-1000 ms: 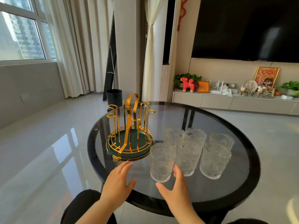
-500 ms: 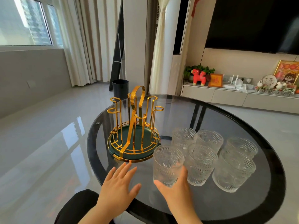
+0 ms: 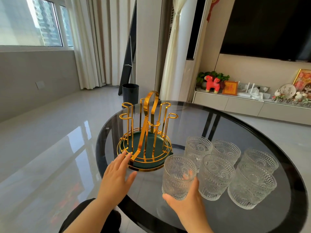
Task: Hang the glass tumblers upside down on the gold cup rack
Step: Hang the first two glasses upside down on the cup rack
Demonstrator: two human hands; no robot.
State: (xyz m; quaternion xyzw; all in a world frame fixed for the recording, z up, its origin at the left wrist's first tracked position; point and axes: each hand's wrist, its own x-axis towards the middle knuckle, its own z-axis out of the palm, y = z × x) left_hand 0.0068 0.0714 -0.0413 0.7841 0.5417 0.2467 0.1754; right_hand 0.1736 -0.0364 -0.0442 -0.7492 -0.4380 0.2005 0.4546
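Glass, dark-tinted and round w/ a black rim, makes up the surface, which fills the lower right of the head view; pale glossy floor shows through and around it.

Gold cup rack stands upright on the left part of the surface: wire ring base w/ a green tray inside, a tall looped centre handle, several thin uprights w/ hooked tops around it. No glass hangs on any upright.

Glass tumblers sit right of the rack, all clear w/ embossed pattern, mouths up. Five stand grouped close together, approx. touching: two at the back and, one in the middle, two on the right and.

Sixth tumbler is nearest the rack's base, just beside the middle one, upright, held by the right hand. That hand wraps it from below and behind: thumb on the left side near the bottom, fingertips seen through the glass on the far side. Can't tell whether its base touches the surface or is slightly raised.

Left hand is flat and spread, palm down, gripping nothing. Its fingertips reach the near-left edge of the rack's gold ring and appear to touch it. Dark clothing shows under the forearms at the bottom edge.
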